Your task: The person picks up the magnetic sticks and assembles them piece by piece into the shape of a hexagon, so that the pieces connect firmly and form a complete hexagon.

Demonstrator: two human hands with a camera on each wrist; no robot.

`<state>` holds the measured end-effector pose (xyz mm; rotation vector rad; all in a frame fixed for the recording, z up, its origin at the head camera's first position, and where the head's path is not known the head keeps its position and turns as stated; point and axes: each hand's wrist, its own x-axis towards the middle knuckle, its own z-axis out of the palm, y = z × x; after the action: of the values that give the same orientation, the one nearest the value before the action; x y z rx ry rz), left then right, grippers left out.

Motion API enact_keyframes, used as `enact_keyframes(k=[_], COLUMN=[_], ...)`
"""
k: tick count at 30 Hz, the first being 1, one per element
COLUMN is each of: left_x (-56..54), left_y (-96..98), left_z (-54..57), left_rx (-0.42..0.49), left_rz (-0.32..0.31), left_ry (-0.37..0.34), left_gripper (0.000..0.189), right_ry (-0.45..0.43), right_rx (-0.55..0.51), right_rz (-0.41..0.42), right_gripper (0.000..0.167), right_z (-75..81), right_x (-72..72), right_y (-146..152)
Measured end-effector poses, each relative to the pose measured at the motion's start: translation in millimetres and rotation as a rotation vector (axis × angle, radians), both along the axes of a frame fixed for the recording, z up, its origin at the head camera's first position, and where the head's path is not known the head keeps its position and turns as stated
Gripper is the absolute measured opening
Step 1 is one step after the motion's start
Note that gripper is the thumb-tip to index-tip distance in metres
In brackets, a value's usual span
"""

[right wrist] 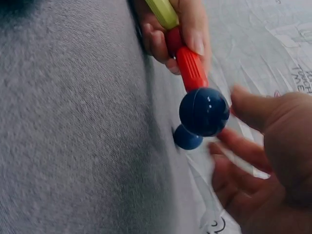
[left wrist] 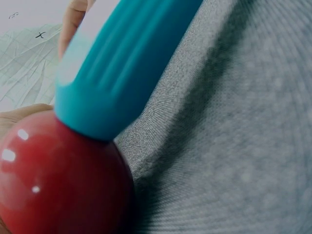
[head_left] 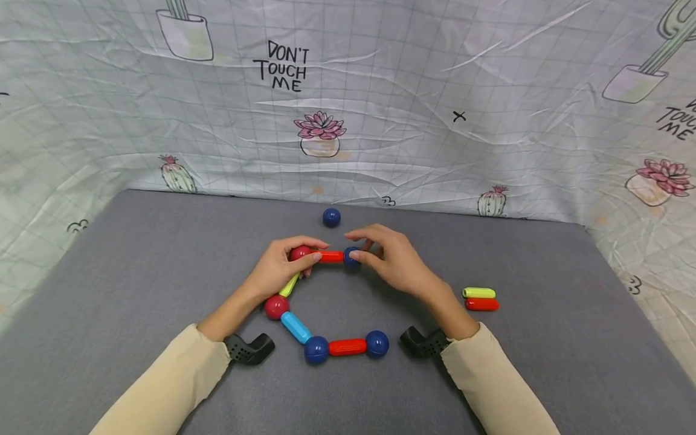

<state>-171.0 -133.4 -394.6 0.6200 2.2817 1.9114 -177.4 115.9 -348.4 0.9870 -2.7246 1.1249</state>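
Observation:
A curved chain of magnetic rods and balls lies in front of me. My left hand (head_left: 280,266) grips its upper red ball (head_left: 299,252), the thumb on the adjoining red rod (head_left: 331,257). At that rod's far end sits a blue ball (right wrist: 204,112). Around this ball my right hand (head_left: 394,257) spreads its thumb and fingers loosely, the thumb close to its surface. Below the left hand, the chain runs through a yellow-green rod (head_left: 289,286), a lower red ball (left wrist: 63,180), a light blue rod (left wrist: 122,63), then a red rod (head_left: 348,347) between two blue balls (head_left: 377,343).
A loose blue ball (head_left: 331,217) stands beyond the hands. On the right lie a spare yellow-green rod (head_left: 479,293) and a spare red rod (head_left: 482,304), side by side. A printed cloth (head_left: 380,163) hangs behind the grey table (head_left: 179,272).

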Motion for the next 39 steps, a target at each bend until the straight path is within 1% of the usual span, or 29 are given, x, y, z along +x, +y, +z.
enact_keyframes(k=[2,4,6,8,11,17,21,30,34,39], left_x=[0.1,0.3,0.2,-0.2,0.0,0.6,1.0,-0.1,0.1,-0.2], left_y=[-0.3,-0.2,0.0,-0.1,-0.1,0.3,0.5,0.1,0.3,0.8], left_z=[-0.3,0.0,0.2,0.7,1.9,3.4,3.7,0.4,0.2,0.4], left_rx=[0.008,0.016,0.023,0.026,0.024,0.033,0.048,0.086,0.085,0.064], left_rz=[0.004,0.009,0.011,0.01,0.007,-0.001,-0.002,-0.02,-0.021,-0.005], left_ry=[-0.001,-0.003,-0.004,0.0,0.003,0.0,-0.009,-0.018,-0.02,-0.02], left_gripper=[0.023,0.023,0.023,0.022,0.021,0.02,0.021,0.024,0.024,0.023], right_ry=[-0.079,-0.138,-0.167,-0.175,-0.143,-0.049,-0.001,0.093,0.112,0.104], right_rx=[0.029,0.034,0.014,-0.017,-0.042,-0.024,-0.021,-0.038,-0.036,-0.026], right_rz=[0.007,0.016,0.02,0.013,-0.003,-0.024,-0.021,0.004,0.011,0.027], right_gripper=[0.038,0.04,0.04,0.038,0.037,0.037,0.036,0.036,0.036,0.037], right_z=[-1.4,-3.1,-4.8,-5.4,-5.9,-4.5,-3.1,-3.9,-4.4,-2.4], right_x=[-0.8,-1.4,-1.8,-1.4,0.0,3.1,3.9,4.7,4.8,4.5], right_y=[1,1,0,0,-2,-6,-7,-9,-10,-8])
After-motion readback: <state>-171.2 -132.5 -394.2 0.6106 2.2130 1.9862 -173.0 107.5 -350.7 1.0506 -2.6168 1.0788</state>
